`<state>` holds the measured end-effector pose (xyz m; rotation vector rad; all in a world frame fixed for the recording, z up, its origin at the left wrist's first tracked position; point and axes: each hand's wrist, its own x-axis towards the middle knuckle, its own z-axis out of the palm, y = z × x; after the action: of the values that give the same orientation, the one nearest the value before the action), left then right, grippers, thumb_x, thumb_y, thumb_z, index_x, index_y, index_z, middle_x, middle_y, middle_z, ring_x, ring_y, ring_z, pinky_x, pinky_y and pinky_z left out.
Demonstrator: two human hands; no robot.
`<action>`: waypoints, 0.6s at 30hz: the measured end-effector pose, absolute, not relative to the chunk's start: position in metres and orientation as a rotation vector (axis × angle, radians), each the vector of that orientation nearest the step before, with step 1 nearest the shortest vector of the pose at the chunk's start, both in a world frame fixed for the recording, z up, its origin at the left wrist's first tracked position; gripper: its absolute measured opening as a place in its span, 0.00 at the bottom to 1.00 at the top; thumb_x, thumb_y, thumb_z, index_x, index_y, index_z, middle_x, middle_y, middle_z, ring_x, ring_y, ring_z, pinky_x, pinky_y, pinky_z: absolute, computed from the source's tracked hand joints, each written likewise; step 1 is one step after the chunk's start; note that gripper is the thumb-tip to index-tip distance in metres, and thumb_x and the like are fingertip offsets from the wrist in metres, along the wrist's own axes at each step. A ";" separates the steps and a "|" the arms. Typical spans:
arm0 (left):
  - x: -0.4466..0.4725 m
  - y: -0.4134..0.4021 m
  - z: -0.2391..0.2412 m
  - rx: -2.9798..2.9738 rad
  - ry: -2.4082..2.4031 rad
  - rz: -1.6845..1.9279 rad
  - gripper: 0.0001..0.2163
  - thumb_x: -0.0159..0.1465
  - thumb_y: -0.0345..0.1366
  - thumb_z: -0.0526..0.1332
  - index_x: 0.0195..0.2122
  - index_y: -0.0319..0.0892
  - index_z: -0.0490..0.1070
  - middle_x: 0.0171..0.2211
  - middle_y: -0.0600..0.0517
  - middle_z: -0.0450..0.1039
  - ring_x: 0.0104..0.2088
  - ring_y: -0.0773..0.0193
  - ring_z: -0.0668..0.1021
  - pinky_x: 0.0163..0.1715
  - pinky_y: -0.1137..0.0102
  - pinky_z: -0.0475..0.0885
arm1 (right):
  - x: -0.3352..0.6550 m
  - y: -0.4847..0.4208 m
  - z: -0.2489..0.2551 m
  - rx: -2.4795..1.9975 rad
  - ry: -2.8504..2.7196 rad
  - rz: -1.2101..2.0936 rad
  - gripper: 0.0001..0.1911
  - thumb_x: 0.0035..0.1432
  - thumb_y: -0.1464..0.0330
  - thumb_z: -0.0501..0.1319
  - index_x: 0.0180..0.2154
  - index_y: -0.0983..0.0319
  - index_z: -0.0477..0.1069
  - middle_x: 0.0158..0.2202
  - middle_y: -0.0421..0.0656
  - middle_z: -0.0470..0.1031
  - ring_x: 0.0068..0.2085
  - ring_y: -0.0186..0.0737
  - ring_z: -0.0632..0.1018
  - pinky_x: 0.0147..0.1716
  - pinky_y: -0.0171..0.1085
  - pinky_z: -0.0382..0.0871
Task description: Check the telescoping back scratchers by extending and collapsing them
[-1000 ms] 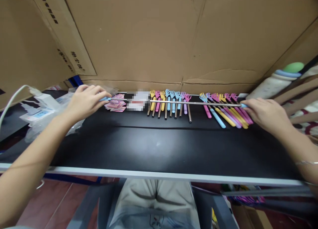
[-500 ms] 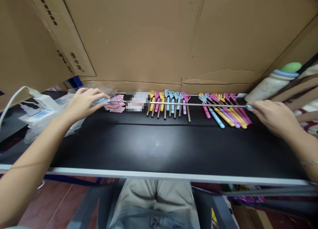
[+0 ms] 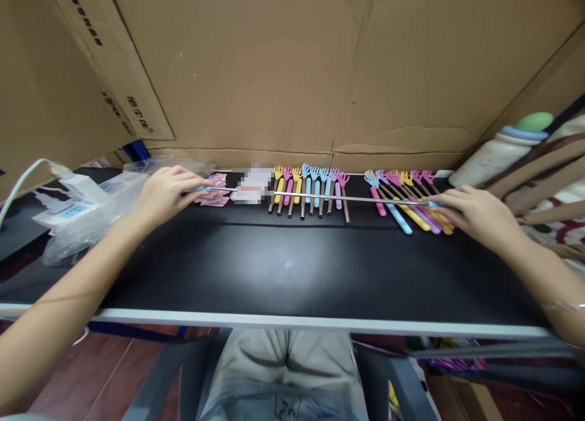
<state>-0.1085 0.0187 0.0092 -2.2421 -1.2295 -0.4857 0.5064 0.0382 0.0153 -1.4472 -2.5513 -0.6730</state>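
Observation:
A telescopic back scratcher, its thin metal rod drawn out long, spans level above the table between both hands. My left hand is closed on its light blue end at the left. My right hand grips the other blue end; the fingers hide much of both ends. Behind the rod lies a row of shorter back scratchers in yellow, pink, blue and purple. A second group of back scratchers lies slanted near my right hand. Pink printed cards lie in a pile beside my left hand.
Clear plastic bags and a white plug with a cable lie at the left of the black table. A white bottle with a green top leans at the right. Cardboard walls off the back.
My right hand has moved left and slightly down, and my left hand a little to the right. They are closer together, and the rod between them is shorter.

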 end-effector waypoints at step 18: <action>0.053 -0.002 0.006 -2.475 -0.954 -0.760 0.16 0.70 0.43 0.51 0.44 0.46 0.78 0.32 0.51 0.77 0.34 0.64 0.73 0.29 0.71 0.65 | 0.330 0.011 0.018 -0.978 -2.507 -0.255 0.18 0.68 0.59 0.49 0.42 0.60 0.74 0.37 0.46 0.76 0.38 0.41 0.76 0.35 0.37 0.65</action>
<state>0.0534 -0.0017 0.0063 -2.4745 -0.9536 -0.7602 0.3301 0.0111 0.0175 -0.9775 -2.5068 -0.2546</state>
